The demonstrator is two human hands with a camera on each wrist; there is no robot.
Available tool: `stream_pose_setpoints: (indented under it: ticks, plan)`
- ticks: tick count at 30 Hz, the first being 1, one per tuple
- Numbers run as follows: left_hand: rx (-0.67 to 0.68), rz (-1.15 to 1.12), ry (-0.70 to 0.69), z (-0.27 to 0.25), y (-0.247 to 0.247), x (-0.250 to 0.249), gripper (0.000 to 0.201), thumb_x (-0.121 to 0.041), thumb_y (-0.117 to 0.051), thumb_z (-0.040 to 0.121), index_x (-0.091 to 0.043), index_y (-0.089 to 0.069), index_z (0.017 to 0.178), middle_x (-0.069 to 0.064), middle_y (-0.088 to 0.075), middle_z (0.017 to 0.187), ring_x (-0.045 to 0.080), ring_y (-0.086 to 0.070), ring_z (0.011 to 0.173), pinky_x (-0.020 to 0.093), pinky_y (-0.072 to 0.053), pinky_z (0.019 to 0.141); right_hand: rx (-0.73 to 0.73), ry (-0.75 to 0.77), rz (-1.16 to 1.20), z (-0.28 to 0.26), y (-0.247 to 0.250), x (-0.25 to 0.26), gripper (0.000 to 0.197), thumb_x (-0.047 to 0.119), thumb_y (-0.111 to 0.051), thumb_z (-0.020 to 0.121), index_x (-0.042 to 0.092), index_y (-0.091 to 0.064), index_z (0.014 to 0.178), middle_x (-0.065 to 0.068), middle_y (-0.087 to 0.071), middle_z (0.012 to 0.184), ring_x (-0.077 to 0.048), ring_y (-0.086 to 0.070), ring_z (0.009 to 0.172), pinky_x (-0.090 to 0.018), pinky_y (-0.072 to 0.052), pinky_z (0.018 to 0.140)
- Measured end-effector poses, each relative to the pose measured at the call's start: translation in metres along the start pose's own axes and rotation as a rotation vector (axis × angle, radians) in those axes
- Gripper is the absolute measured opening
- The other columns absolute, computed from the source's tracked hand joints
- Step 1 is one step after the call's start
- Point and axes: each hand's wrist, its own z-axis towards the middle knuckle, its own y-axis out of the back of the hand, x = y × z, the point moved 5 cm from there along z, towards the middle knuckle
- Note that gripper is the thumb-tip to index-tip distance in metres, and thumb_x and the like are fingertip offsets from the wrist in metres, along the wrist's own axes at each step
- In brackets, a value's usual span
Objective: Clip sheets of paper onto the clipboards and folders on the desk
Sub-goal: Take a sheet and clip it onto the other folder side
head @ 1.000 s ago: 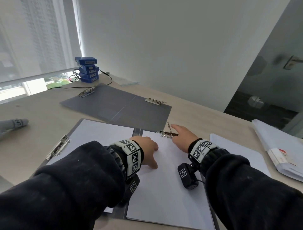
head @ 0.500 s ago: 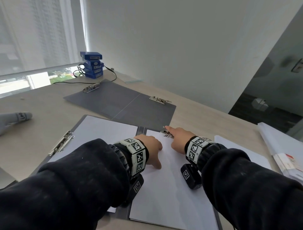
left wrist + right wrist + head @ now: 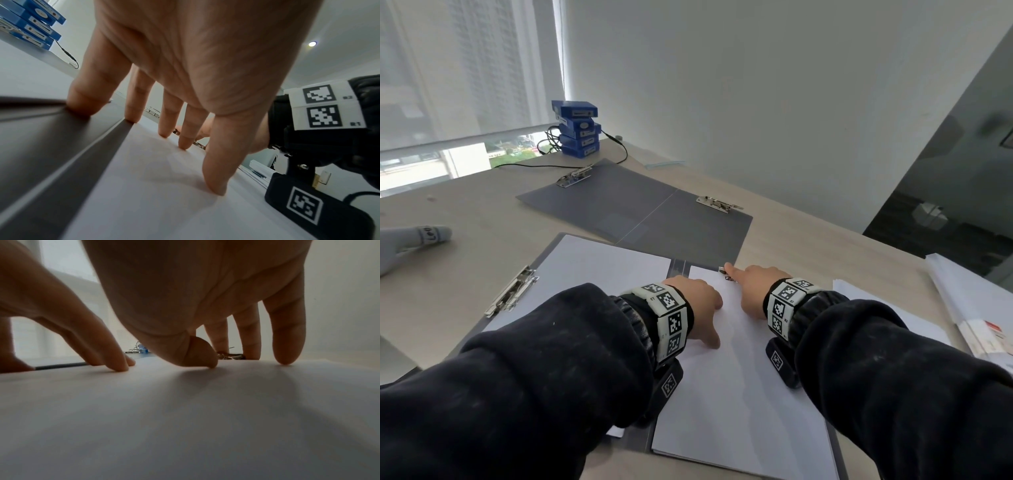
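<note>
A grey folder [image 3: 678, 265] lies open near me, each half covered by a white sheet. The left sheet [image 3: 592, 263] sits under a metal clip [image 3: 512, 291] at its left edge. My left hand [image 3: 695, 305] presses spread, straight fingers [image 3: 183, 129] on the right sheet [image 3: 739, 394]. My right hand [image 3: 750, 287] rests beside it, fingers [image 3: 248, 337] down on the small metal clip [image 3: 231, 356] at the sheet's far edge, thumb on the paper. A second grey folder [image 3: 633, 209] lies open behind, bare, with two clips [image 3: 575, 176].
A stack of blue boxes [image 3: 577, 128] with a black cable stands at the far corner by the window. A pile of papers [image 3: 969, 301] and a loose sheet [image 3: 893, 308] lie to the right. A grey glove [image 3: 410, 240] lies at the left.
The clip lever that stood upright by my right fingers a second ago now lies flat under them. My left hand has stayed pressed on the sheet.
</note>
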Motion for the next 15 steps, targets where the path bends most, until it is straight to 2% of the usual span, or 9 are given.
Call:
stream_pose_setpoints:
  ticks: [3, 7, 11, 15]
  plan:
    - [-0.009, -0.006, 0.002, -0.002, 0.0, 0.0, 0.068, -0.061, -0.069, 0.075, -0.035, -0.052, 0.136, -0.006, -0.056, 0.133, 0.026, -0.056, 0.116, 0.034, -0.049, 0.085, -0.009, -0.01, 0.08, -0.006, 0.002, -0.005, 0.087, 0.013, -0.04, 0.087, 0.044, 0.004, 0.155, 0.0, -0.045, 0.149, -0.032, -0.054, 0.118, -0.036, -0.051, 0.088]
    - [-0.011, -0.003, 0.003, -0.006, 0.003, -0.001, 0.071, -0.061, -0.068, 0.077, -0.036, -0.048, 0.141, -0.005, -0.054, 0.137, 0.026, -0.055, 0.12, 0.035, -0.047, 0.085, -0.04, -0.022, 0.168, -0.018, 0.005, -0.013, 0.085, 0.013, -0.04, 0.089, 0.045, 0.003, 0.155, 0.002, -0.044, 0.151, -0.031, -0.054, 0.119, -0.03, -0.045, 0.083]
    - [0.004, 0.004, 0.011, -0.009, 0.003, -0.002, 0.07, -0.059, -0.068, 0.077, -0.035, -0.048, 0.14, -0.004, -0.054, 0.137, 0.027, -0.055, 0.12, 0.037, -0.049, 0.09, -0.015, -0.01, 0.147, -0.017, 0.004, -0.009, 0.088, 0.01, -0.042, 0.088, 0.049, 0.002, 0.154, 0.0, -0.045, 0.151, -0.032, -0.056, 0.117, -0.032, -0.05, 0.084]
    - [0.004, -0.005, 0.008, -0.008, 0.001, -0.002, 0.07, -0.058, -0.068, 0.077, -0.035, -0.049, 0.14, -0.004, -0.054, 0.137, 0.027, -0.057, 0.118, 0.037, -0.049, 0.089, 0.023, -0.013, 0.061, -0.013, 0.001, -0.005, 0.092, 0.007, -0.043, 0.084, 0.053, 0.0, 0.152, -0.003, -0.05, 0.141, -0.031, -0.056, 0.113, -0.037, -0.052, 0.084]
